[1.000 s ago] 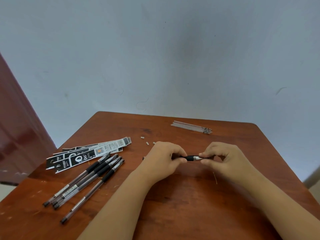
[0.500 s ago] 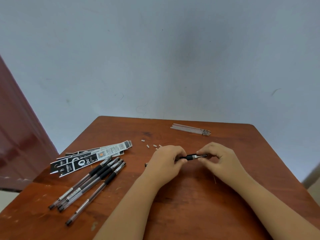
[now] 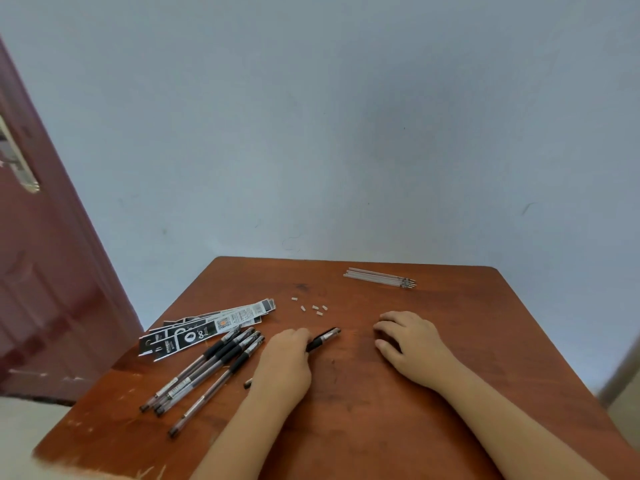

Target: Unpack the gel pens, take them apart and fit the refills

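Note:
My left hand [image 3: 284, 362] grips a black gel pen [image 3: 323, 338] low over the table. Its grip end sticks out to the upper right and its back end shows below my wrist. My right hand [image 3: 410, 342] rests on the table to the pen's right, apart from it, fingers loosely curled, with nothing seen in it. Several more gel pens [image 3: 207, 368] lie side by side to the left. A bundle of thin refills [image 3: 381, 278] lies near the far edge. Several tiny white caps [image 3: 313, 308] are scattered in front of my hands.
Black and white pen wrappers [image 3: 204, 329] lie fanned out behind the loose pens. The brown wooden table [image 3: 363, 427] stands against a pale wall. A dark red door [image 3: 45, 289] is at the left.
My right hand has let go of the pen's tip and moved right onto the table. My left hand has swung the pen down and left, towards the loose pens.

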A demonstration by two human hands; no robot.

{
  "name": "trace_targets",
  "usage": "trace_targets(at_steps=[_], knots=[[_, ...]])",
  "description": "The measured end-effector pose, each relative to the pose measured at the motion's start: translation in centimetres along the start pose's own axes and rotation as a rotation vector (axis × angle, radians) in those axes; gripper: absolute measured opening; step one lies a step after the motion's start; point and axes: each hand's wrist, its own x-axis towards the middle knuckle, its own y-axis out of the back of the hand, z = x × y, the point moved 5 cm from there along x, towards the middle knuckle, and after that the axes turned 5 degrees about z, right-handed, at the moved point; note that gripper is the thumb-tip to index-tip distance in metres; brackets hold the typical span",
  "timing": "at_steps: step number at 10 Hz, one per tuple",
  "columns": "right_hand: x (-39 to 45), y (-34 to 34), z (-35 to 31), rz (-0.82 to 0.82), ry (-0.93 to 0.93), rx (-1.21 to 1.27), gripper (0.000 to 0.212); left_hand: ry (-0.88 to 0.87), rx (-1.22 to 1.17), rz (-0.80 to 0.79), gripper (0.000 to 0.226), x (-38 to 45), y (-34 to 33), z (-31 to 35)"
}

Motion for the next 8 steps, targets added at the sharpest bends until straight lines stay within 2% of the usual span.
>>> trace_targets(at_steps=[2, 5, 8], knots=[[-0.1, -0.2, -0.1, -0.046, -0.013, -0.041, 0.041, 0.234, 0.148, 0.103, 0.024, -2.7, 2.7, -3.7], [-0.4, -0.1, -0.4, -0.066, -0.026, -0.065, 0.043, 0.261, 0.153, 0.134, 0.022, -4.4, 3.2, -5.5], [-0.5, -0.2, -0.3, -0.065, -0.018, -0.050, 0.044, 0.244, 0.275, 0.166, 0.031, -5.1, 3.5, -5.0]])
